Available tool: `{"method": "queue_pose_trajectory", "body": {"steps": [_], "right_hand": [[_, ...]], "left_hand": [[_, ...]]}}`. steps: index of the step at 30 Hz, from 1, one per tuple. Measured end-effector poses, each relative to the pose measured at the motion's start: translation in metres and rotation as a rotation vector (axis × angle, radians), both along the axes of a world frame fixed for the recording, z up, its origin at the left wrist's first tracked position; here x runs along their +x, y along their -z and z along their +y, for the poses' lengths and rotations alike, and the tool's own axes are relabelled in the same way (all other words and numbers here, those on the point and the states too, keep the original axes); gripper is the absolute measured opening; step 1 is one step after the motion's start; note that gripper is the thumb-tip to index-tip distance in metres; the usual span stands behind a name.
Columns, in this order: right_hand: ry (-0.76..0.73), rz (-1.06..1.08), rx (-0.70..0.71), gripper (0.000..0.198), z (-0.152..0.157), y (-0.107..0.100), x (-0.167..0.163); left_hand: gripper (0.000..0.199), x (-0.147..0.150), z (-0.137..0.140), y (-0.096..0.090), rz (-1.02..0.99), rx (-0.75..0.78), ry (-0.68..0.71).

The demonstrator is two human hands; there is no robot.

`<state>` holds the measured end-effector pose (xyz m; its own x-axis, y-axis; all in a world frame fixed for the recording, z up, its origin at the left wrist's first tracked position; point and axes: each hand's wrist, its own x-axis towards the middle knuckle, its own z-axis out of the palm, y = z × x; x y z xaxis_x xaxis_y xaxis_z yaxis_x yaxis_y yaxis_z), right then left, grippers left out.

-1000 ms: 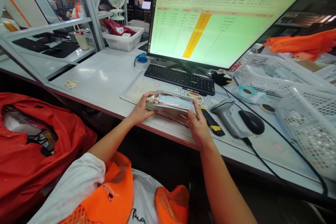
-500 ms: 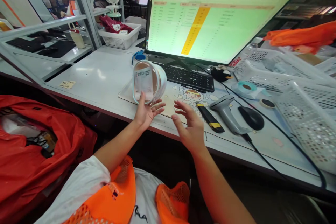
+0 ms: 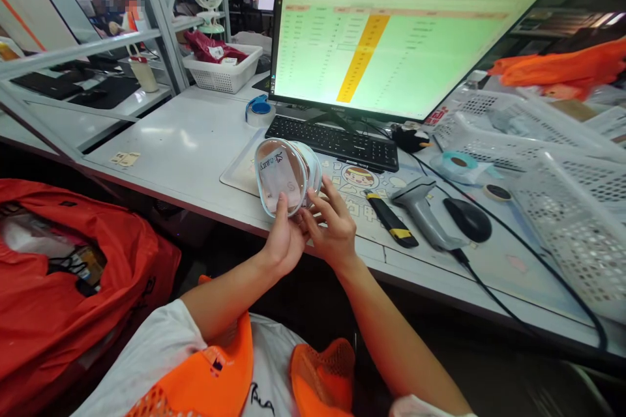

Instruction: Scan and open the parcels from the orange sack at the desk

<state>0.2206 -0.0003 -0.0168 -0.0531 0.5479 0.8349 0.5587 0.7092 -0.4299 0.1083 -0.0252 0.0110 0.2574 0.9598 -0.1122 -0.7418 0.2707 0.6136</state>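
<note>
Your left hand (image 3: 284, 242) pinches the clear case (image 3: 280, 181). Your right hand (image 3: 338, 228) newly touches its four-o'clock edge, probably for steadying; whether it pinches, I cannot tell.

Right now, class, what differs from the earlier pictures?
The clear pouch, first held level, was tilted up, then lowered slightly, lettered face showing. The right hand let go, then moved left back to it; the left hand keeps hold. The box cutter, barcode scanner and mouse stayed put.

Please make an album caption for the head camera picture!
Bare left hand holds a clear, rounded plastic case, bare right hand at its edge, near a long black keyboard.
</note>
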Motion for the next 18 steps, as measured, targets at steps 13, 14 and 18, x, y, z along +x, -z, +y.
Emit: {"method": "queue_pose_trajectory", "body": {"steps": [13, 14, 18], "right_hand": [[0.050, 0.002, 0.201, 0.015, -0.002, -0.025, 0.033], [0.083, 0.020, 0.221, 0.015, -0.007, -0.032, 0.039], [0.184, 0.058, 0.354, 0.027, -0.036, -0.070, 0.067]], "left_hand": [[0.049, 0.000, -0.015, 0.002, 0.069, 0.021, -0.165], [0.050, -0.005, -0.015, 0.000, 0.093, 0.081, -0.213], [0.079, -0.041, -0.011, -0.013, 0.330, 0.475, -0.224]]}}
